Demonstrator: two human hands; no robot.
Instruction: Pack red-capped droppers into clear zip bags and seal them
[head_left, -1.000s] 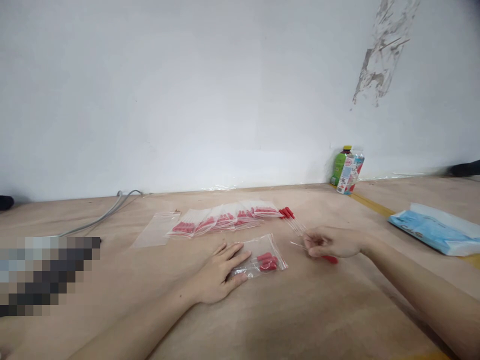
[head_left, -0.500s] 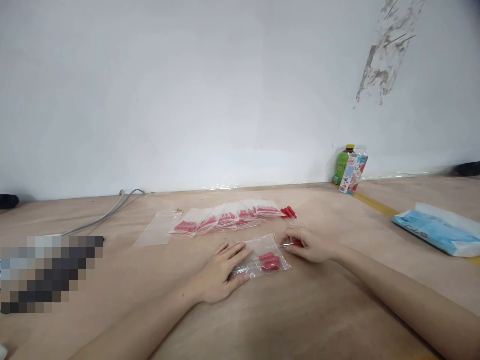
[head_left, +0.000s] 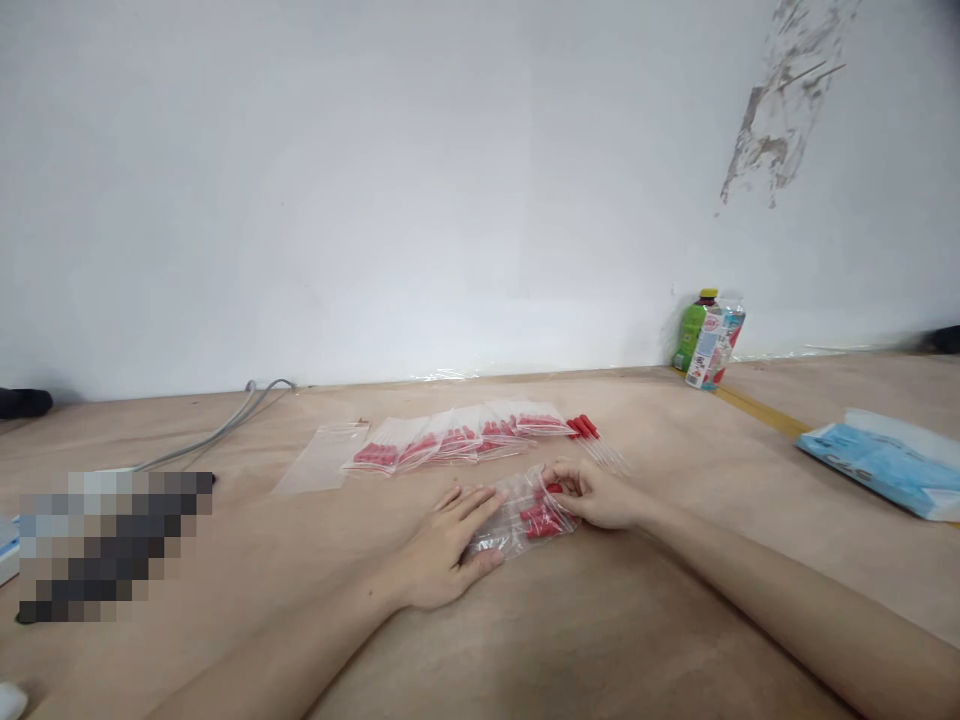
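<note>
On the bench (head_left: pixel 450 660), the clear bag (head_left: pixel 501 540) is pinned under the left hand (head_left: pixel 442 550), which is laid flat with fingers spread; if that pressure were eased, the bag could be dragged or creased. At the bag's mouth, a red-headed stick (head_left: pixel 553 489) is pinched in the right hand (head_left: pixel 600 495); its stem, not clearly shown, could be snagged on the film by a slanted push. Farther back, the loose sticks (head_left: pixel 585 427) and the filled bags (head_left: pixel 457 437) could be scattered by a knock.
</note>
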